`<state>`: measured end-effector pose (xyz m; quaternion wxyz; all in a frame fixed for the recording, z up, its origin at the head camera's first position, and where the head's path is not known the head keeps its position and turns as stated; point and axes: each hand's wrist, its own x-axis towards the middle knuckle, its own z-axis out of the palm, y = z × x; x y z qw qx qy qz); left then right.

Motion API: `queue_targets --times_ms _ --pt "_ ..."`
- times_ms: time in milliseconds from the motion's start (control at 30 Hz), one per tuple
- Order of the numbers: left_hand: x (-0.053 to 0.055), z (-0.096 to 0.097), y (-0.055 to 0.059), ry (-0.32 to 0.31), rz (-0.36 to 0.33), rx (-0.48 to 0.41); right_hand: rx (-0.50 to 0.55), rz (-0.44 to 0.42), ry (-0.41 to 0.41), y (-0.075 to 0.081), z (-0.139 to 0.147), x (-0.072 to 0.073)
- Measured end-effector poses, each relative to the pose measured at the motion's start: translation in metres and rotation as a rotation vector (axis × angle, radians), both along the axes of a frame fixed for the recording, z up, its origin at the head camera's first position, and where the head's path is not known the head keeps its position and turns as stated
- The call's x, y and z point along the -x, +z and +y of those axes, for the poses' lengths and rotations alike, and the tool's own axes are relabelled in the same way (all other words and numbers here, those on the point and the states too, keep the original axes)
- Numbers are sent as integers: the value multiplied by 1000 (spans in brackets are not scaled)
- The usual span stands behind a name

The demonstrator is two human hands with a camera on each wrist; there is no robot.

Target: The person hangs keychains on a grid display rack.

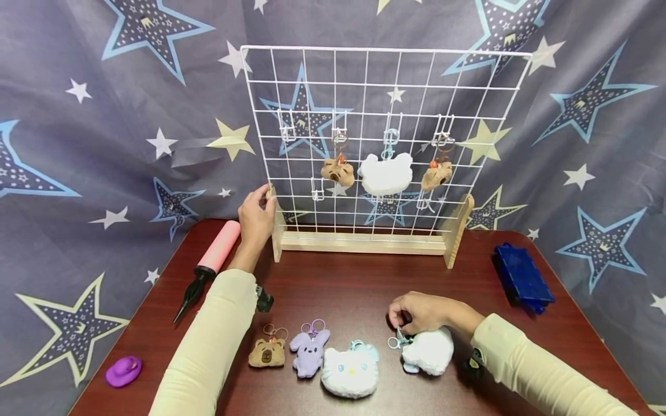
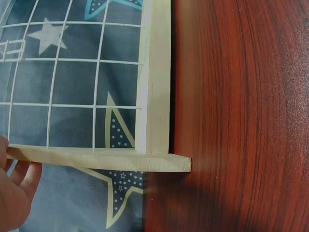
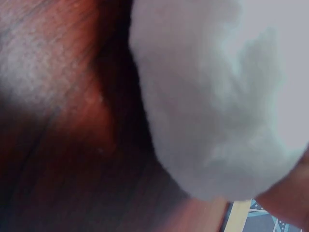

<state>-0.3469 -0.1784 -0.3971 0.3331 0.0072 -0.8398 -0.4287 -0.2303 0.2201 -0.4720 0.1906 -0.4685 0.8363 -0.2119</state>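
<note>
My left hand [image 1: 256, 216] grips the top of the left wooden side post [image 1: 277, 225] of a white wire grid rack [image 1: 382, 242]; in the left wrist view its fingers [image 2: 30, 181] curl under that post. On the table, my right hand [image 1: 424, 312] pinches the clasp of a white plush keychain [image 1: 433, 352], which lies tipped over and fills much of the right wrist view. To its left lie a white cat plush keychain [image 1: 351, 372], a purple bunny keychain [image 1: 309, 353] and a brown bear keychain [image 1: 267, 353].
On the grid hang two brown plush keychains [image 1: 338, 172] [image 1: 437, 175] with a white one [image 1: 386, 173] between them. Bare hooks [image 1: 287, 133] sit nearby. A pink hand pump [image 1: 221, 245] and purple hat-like item [image 1: 124, 371] lie left, a blue case [image 1: 524, 276] right.
</note>
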Motion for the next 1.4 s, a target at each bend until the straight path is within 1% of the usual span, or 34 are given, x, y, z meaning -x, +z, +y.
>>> queue_targets --times_ms 200,333,433,533,667,900,1100,1200,1333,1400 --pt "-1 1 -1 -3 7 2 1 -11 -59 3 2 -1" --pt "-1 2 -2 -7 10 2 22 -10 -74 3 5 -2" --pt "0 2 -2 -9 13 -2 73 -23 -73 6 8 -1" --pt "1 2 -2 -6 13 -5 148 -61 -58 12 11 2" --pt "2 1 -2 -2 8 -6 221 -80 -54 21 15 7" --pt "1 3 -3 -3 5 -2 277 -50 -102 31 16 9" --pt "0 2 -3 3 -3 -14 365 -9 -133 32 10 10" --pt "0 1 -2 0 4 -11 408 -14 -162 32 6 9" --pt "-1 0 -1 -9 12 -5 442 -32 -204 33 -1 8" --pt "-1 0 -1 -11 13 -4 452 -17 -215 35 -5 8"
